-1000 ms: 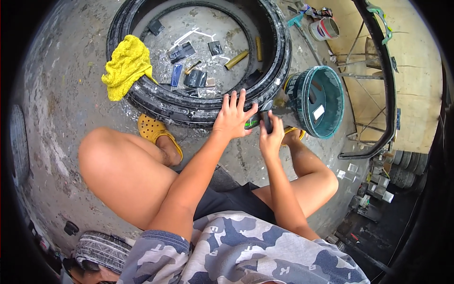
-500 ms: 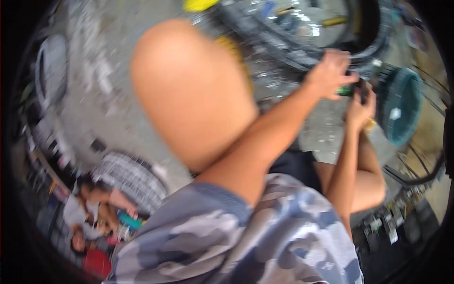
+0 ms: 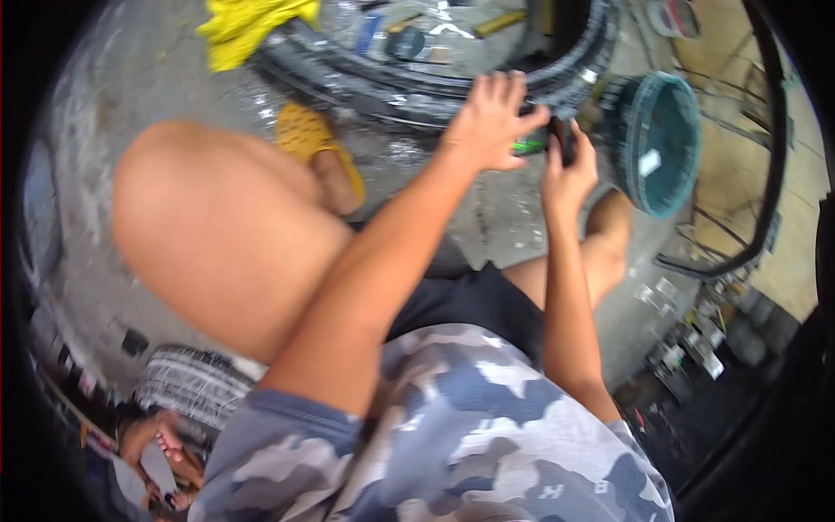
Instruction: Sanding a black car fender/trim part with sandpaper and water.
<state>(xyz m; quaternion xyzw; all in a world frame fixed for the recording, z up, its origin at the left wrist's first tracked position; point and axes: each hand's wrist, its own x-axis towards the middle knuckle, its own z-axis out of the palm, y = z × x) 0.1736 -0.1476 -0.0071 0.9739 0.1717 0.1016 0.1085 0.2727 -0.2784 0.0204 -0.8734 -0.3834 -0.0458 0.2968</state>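
Observation:
My left hand (image 3: 494, 122) spreads its fingers over the near edge of a large, shiny black ring (image 3: 374, 94) that looks like a tire or tube lying on the floor. I cannot tell whether the palm presses on it. Beside it, my right hand (image 3: 570, 174) is closed round a dark upright object (image 3: 567, 143) whose kind I cannot make out. A small bright green piece (image 3: 527, 146) shows between the two hands, partly covered by the left one.
To the right of my hands a teal basin (image 3: 665, 143) stands tilted. Yellow cloth (image 3: 252, 30) lies at the ring's left end. Inside the ring are a yellow bar (image 3: 500, 24) and a round dark thing (image 3: 405, 42). A tire (image 3: 191, 383) lies behind at left, near another person (image 3: 170, 461).
The view has swung, so the ring, basin and my hands appear further left and the yellow slipper shows. My left hand stays spread; my right still grips the dark object.

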